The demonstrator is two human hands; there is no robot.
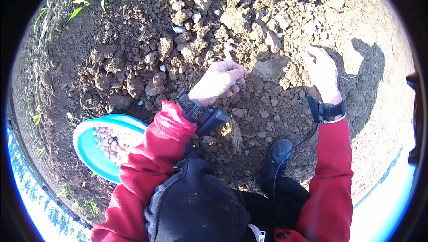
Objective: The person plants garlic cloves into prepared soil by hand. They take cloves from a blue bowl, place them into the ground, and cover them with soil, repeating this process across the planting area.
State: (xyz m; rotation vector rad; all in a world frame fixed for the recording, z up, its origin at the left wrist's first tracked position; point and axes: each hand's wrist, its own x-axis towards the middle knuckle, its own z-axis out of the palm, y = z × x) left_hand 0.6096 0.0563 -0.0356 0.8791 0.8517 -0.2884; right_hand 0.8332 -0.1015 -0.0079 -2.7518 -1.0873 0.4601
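My left hand [219, 80] is above the cloddy soil near the middle of the view, its fingers curled around a small pale piece that looks like a garlic clove [234, 83]. Further right, my right hand [318, 66] reaches down to the sunlit soil, fingertips at the clods; whether anything is between them cannot be told. Several pale cloves lie in the soil, among them one clove [179, 29] ahead of my left hand and another clove [162, 68] to its left. A blue plastic basin [97, 158] with many pinkish cloves [112, 143] stands left of my left forearm.
Large dry clods [235, 18] cover the ground ahead. A tuft of dry roots or straw [235, 135] lies below my left wrist, near my shoe [280, 150]. Cables hang from the devices on both wrists. Green leaves [78, 8] poke out at the upper left.
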